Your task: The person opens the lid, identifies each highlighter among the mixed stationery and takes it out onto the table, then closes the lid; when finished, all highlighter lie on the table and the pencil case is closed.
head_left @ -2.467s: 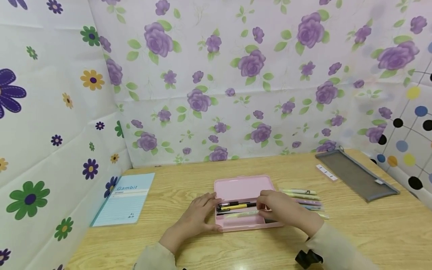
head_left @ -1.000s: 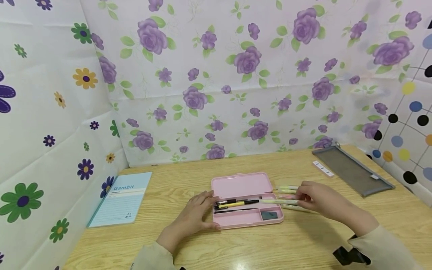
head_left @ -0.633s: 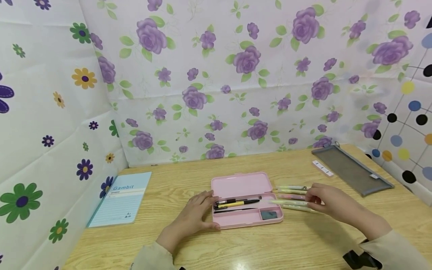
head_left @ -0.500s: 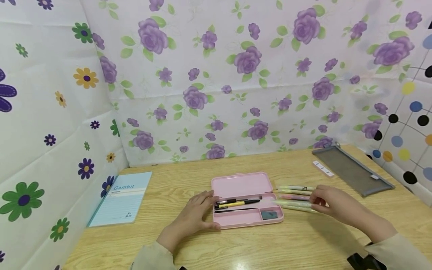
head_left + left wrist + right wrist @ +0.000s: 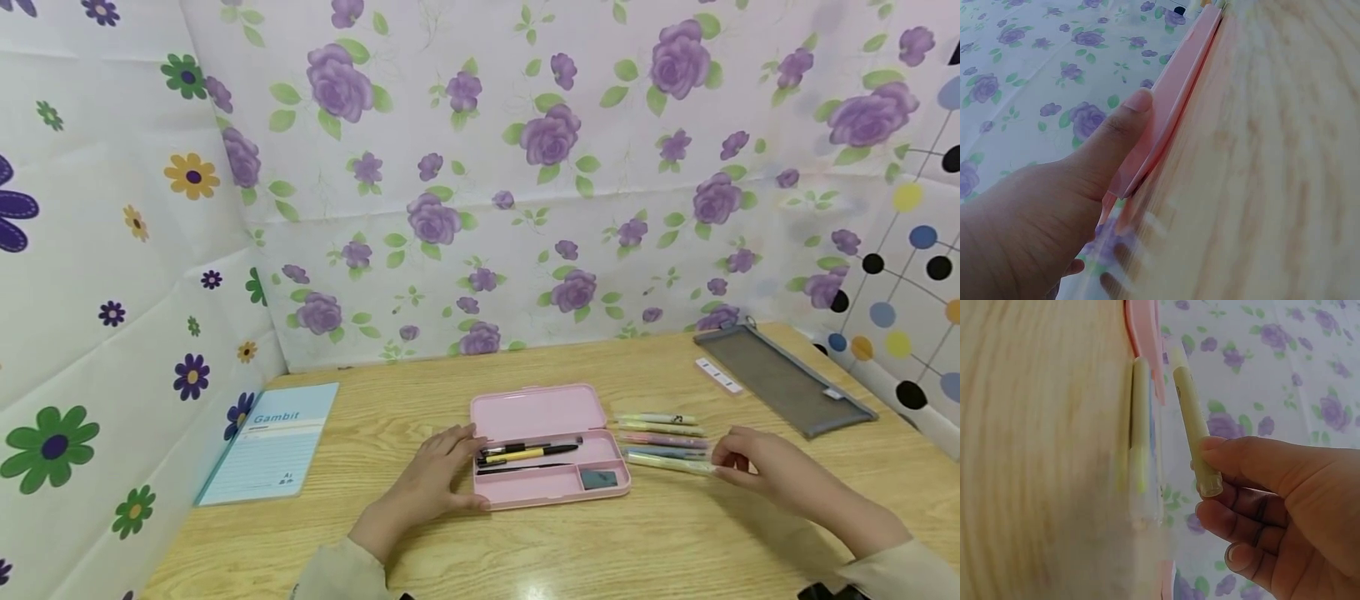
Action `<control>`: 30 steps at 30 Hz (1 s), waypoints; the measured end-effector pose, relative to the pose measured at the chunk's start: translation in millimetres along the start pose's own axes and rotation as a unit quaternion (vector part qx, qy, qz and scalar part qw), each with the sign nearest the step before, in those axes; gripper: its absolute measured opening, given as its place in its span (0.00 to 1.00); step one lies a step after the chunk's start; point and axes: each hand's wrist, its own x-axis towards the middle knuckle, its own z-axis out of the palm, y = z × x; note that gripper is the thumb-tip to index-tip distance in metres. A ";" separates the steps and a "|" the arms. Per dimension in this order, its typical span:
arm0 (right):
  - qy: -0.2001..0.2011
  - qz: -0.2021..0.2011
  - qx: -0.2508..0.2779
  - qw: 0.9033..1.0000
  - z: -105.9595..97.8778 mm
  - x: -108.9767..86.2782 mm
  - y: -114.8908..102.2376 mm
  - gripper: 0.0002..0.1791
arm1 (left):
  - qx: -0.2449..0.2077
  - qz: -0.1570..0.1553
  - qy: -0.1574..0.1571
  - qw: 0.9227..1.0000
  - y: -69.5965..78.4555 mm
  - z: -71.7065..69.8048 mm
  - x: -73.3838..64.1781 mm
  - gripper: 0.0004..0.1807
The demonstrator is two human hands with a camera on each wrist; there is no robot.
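A pink pencil case [image 5: 537,412] lies on the table with its lid up. It holds a yellow-and-black pen [image 5: 528,454], other dark pens and a grey eraser [image 5: 598,478]. My left hand [image 5: 420,479] holds the case's left end, thumb against its front wall in the left wrist view. To the right of the case, my right hand [image 5: 772,467] pinches one end of a pale yellow-green highlighter [image 5: 1191,412]. Beside it, several pastel highlighters [image 5: 667,441] lie in a row, close to the case's right side.
A light blue notebook [image 5: 273,442] lies at the table's left. At the back right are a grey mesh pouch [image 5: 783,379] and a small white strip [image 5: 718,375]. Flowered cloth [image 5: 450,275] hangs along the table's back.
My right hand has drawn a highlighter out of the pencil case and carried it right to the row of highlighters, uncovering the eraser. My left hand stays on the case.
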 end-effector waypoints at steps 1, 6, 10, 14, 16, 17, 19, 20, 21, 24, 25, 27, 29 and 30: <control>0.003 -0.003 -0.001 1.000 0.7 -0.8 1.2 0.07 | 0.000 0.000 0.001 1.000 -0.1 -0.1 -0.1 0.48; 0.008 -0.011 0.005 1.000 6.3 -2.7 6.8 0.08 | -0.003 -0.001 0.001 1.000 -0.1 -1.0 -0.5 0.48; -0.004 0.007 0.013 1.000 12.0 -3.0 10.0 0.07 | -0.003 -0.001 0.000 1.000 -0.1 -0.6 -0.4 0.48; -0.019 0.024 0.017 0.999 15.1 -3.7 10.8 0.06 | -0.005 0.000 0.000 1.000 0.2 -0.3 -0.4 0.48; -0.023 0.032 0.017 0.999 15.5 -3.4 11.2 0.06 | -0.008 -0.001 0.001 1.000 0.2 -0.5 -0.3 0.48; -0.028 0.034 0.018 0.999 15.3 -3.1 11.1 0.06 | -0.008 -0.001 0.001 1.000 0.3 -0.5 -0.4 0.48; -0.037 0.041 0.018 0.998 15.2 -2.3 11.3 0.05 | -0.007 -0.002 0.001 1.000 0.4 -0.8 -0.4 0.48; -0.041 0.044 0.019 0.998 15.2 -2.0 11.4 0.05 | -0.007 -0.003 0.001 1.000 0.3 -0.8 -0.4 0.48; -0.046 0.048 0.020 0.998 15.2 -1.8 11.7 0.05 | -0.006 -0.003 0.001 1.000 0.2 -0.9 -0.4 0.47; -0.052 0.051 0.015 0.997 15.9 -1.8 12.1 0.05 | -0.007 -0.004 -0.002 1.000 0.8 -1.0 -0.6 0.47; -0.055 0.051 0.015 0.997 16.2 -2.3 12.2 0.05 | -0.007 -0.004 -0.003 1.000 1.1 -1.1 -0.5 0.47; -0.053 0.048 0.010 0.997 16.8 -3.1 12.5 0.06 | -0.006 -0.004 -0.005 1.000 1.6 -1.2 -0.5 0.47; -0.052 0.045 0.005 0.998 17.3 -3.6 12.6 0.06 | -0.007 -0.003 -0.005 1.000 2.0 -1.5 -0.5 0.47; -0.050 0.042 0.004 0.998 17.8 -3.7 13.1 0.06 | -0.007 -0.002 -0.004 1.000 1.9 -1.5 -0.4 0.47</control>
